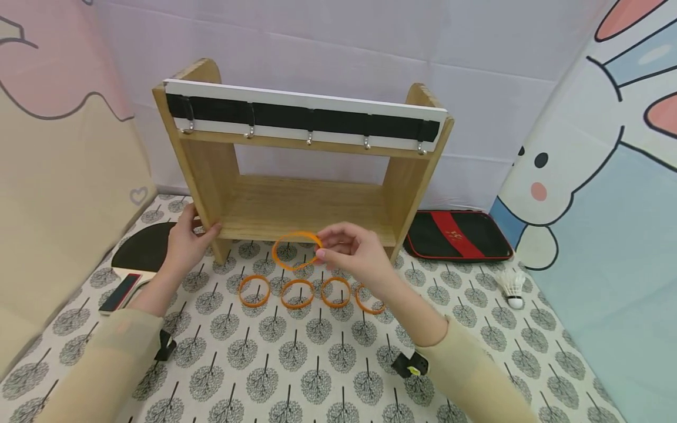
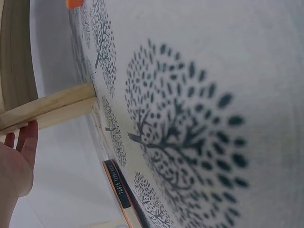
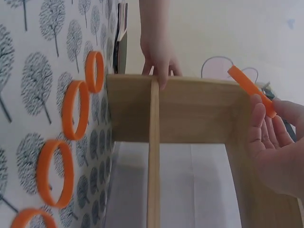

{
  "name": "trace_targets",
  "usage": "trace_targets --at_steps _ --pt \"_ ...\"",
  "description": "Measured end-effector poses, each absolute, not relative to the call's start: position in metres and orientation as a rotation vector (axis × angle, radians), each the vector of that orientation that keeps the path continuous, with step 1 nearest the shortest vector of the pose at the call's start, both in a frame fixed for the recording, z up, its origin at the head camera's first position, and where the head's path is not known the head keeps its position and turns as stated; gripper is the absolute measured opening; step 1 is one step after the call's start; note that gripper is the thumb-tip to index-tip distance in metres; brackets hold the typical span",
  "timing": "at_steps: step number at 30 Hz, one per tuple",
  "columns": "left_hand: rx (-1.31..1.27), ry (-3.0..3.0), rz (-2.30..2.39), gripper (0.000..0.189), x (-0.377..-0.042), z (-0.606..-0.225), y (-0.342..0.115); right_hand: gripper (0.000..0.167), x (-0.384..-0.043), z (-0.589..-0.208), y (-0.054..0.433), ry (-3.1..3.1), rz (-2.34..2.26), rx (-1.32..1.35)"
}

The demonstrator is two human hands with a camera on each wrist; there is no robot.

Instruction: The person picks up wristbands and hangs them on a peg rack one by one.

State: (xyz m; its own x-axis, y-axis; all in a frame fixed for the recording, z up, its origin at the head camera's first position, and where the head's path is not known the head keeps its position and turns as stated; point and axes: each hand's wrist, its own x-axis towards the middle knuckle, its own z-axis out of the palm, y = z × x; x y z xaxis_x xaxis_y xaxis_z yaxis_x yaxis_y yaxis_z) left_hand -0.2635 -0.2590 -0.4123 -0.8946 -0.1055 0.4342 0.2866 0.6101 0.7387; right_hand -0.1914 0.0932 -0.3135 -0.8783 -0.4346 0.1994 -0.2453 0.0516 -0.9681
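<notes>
My right hand (image 1: 353, 251) pinches an orange ring band (image 1: 298, 234) between thumb and fingers, in front of the lower board of a wooden shelf (image 1: 312, 205). In the right wrist view that held ring (image 3: 244, 81) is tilted and apart from the shelf. My left hand (image 1: 187, 239) grips the shelf's left side panel, its thumb on the near inner side; the left wrist view shows its fingers (image 2: 29, 142) against the wood. Several more orange rings (image 1: 241, 286) lie in a row on the patterned cloth before the shelf.
Several metal hooks (image 1: 250, 130) hang along a black-and-white strip (image 1: 338, 120) on the shelf's upper front. A table tennis paddle (image 1: 140, 249) lies left of the shelf. A black-and-red case (image 1: 423, 232) and a shuttlecock (image 1: 511, 285) lie to the right.
</notes>
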Motion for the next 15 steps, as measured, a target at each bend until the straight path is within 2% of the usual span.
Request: trace_targets --at_steps 15 --pt "-0.122 -2.412 -1.2 0.055 -0.262 -0.412 -0.258 0.032 -0.205 -0.296 0.023 2.048 -2.083 -0.908"
